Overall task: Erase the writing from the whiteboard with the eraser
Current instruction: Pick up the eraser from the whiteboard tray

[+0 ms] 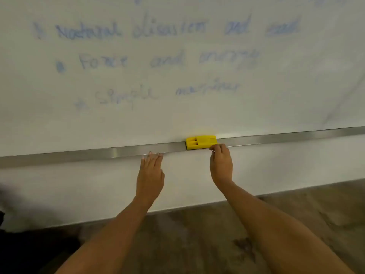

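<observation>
We see nothing erased yet: writing [138,60] covers the board [296,86], eraser [201,142] lies on ledge [79,157]. Right hand [221,165] grip curls at its corner, cannot tell if pinching; left hand [151,175] flat, fingers straight.

The left hand [151,175] is stretching forward flat, back showing, its fingers [156,161] lying straight and close together. Apart to its right, the right hand [221,165] is reaching slightly farther forward, its fingertips [214,148] curling inward and bunching together.
</observation>
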